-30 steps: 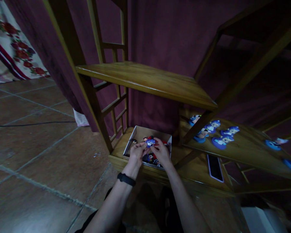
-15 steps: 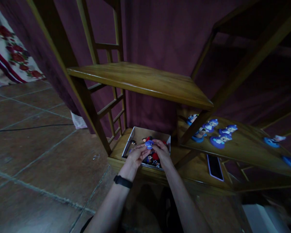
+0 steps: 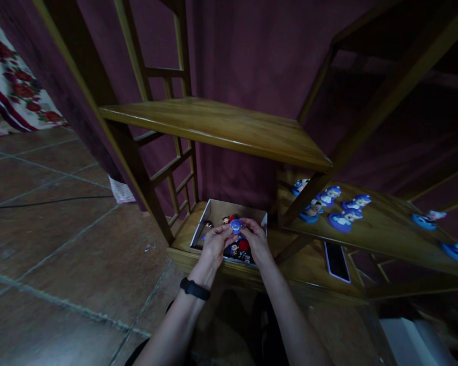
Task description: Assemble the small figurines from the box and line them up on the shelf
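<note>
Between both hands, over an open box, is a small blue-purple figurine (image 3: 235, 226) with a round base turned toward me. My left hand (image 3: 216, 244), with a black band on its wrist, pinches it from the left. From the right, the fingers of my right hand (image 3: 255, 238) grip its other edge. Below them the white-edged cardboard box (image 3: 198, 230) sits on the lowest wooden shelf. Several small figurines with black hair and red parts (image 3: 244, 245) lie loose inside it, partly covered by my hands.
Several blue-based figurines (image 3: 345, 219) stand on the right-hand shelf (image 3: 385, 229). A phone with a pale edge (image 3: 336, 262) lies on the lower board. Above the box juts a wooden shelf (image 3: 213, 124), with a slanting post (image 3: 309, 198) to its right. A purple curtain (image 3: 244, 61) hangs behind.
The figurine has been turned slightly between my fingers, so its round base faces me more. Both hands stay in nearly the same place, and the view has shifted slightly.
</note>
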Demonstrator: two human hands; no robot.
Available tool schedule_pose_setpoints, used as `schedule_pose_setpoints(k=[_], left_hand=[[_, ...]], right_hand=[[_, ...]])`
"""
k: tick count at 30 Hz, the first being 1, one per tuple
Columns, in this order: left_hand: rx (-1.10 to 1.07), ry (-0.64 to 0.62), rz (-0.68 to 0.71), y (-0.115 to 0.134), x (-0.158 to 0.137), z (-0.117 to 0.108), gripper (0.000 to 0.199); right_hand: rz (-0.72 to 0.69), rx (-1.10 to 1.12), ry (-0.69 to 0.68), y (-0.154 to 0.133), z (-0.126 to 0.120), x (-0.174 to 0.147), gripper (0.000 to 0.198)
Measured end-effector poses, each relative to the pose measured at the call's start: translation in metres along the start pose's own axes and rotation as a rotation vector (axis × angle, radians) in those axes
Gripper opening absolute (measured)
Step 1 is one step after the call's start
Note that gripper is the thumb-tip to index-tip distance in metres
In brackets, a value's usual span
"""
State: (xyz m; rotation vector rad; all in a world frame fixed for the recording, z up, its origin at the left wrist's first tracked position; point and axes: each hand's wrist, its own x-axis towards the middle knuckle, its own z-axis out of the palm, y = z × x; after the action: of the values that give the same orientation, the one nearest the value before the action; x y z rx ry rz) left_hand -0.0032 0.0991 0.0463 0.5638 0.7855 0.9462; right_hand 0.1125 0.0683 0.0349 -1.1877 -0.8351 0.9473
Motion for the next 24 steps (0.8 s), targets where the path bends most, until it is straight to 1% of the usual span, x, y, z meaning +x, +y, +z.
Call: schedule_pose_setpoints(k=[2,5,7,10,12,15,18,20,22,24], left_hand=[[-0.020,0.019,-0.029,-0.003,0.002,-0.001,0.006],[-0.075,0.040,-0.095,-0.007,0.005,-0.004,0.007],[-0.125,0.056,-0.111,-0.007,0.006,-0.005,0.008],[-0.171,0.067,-0.091,-0.008,0.007,-0.005,0.010],[-0.178,0.069,-0.046,-0.008,0.008,-0.004,0.011],[-0.174,0.115,0.085,-0.011,0.009,-0.002,0.013],[-0.108,0.168,0.218,-0.014,0.009,0.002,0.017],[-0.059,0.180,0.277,-0.015,0.008,0.004,0.019],[-0.022,0.156,0.307,-0.015,0.005,0.006,0.020],[0.016,0.094,0.300,-0.015,0.002,0.007,0.022]], right_hand=[[0.021,-0.005,0.030,0.003,0.001,0.000,0.026],[0.032,-0.034,0.065,0.007,0.003,0.002,0.026],[0.005,-0.062,0.065,0.009,0.003,0.003,0.024],[-0.059,-0.135,0.035,0.009,0.003,0.003,0.026],[-0.107,-0.240,0.021,0.008,0.003,0.002,0.030],[-0.173,-0.411,0.007,0.007,0.004,-0.001,0.035],[-0.199,-0.496,0.009,0.006,0.007,-0.004,0.037],[-0.208,-0.523,0.030,0.005,0.009,-0.005,0.037],[-0.218,-0.543,0.058,0.004,0.010,-0.006,0.035],[-0.227,-0.565,0.084,0.002,0.010,-0.006,0.032]])
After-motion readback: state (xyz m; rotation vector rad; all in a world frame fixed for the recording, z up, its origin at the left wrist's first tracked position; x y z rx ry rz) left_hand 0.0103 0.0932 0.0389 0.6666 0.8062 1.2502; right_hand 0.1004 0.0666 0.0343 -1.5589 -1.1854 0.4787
